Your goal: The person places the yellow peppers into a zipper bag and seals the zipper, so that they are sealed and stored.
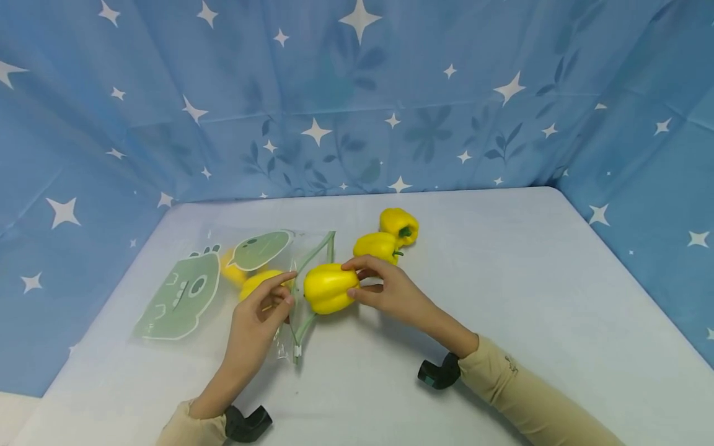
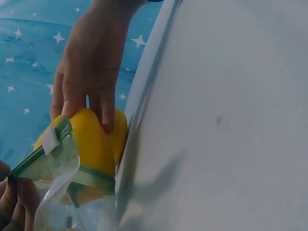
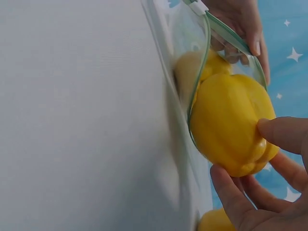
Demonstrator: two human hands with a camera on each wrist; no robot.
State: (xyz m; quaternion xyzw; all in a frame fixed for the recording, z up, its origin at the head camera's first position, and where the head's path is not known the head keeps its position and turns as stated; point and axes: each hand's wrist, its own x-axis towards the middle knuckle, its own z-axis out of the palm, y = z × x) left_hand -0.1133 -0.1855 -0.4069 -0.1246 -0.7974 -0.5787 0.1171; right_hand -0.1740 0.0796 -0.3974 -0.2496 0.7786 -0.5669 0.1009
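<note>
A yellow bell pepper (image 1: 330, 288) is held by my right hand (image 1: 398, 293) at its right end, between thumb and fingers. Its other end sits at the open mouth of a clear zip bag (image 1: 184, 297) with green cartoon prints. My left hand (image 1: 258, 322) pinches the bag's green-edged rim, as the right wrist view also shows. Inside the bag lie more yellow bell peppers (image 3: 216, 65), partly hidden by the film and my left hand. A white slider (image 1: 297, 351) sits at the near end of the green zip.
Two more yellow bell peppers, one nearer (image 1: 375, 246) and one farther (image 1: 399, 224), lie on the white table (image 1: 530, 297) beyond my right hand. A blue star-patterned curtain (image 1: 357, 111) stands behind the table. Black wrist-worn devices (image 1: 440, 371) sit at both cuffs.
</note>
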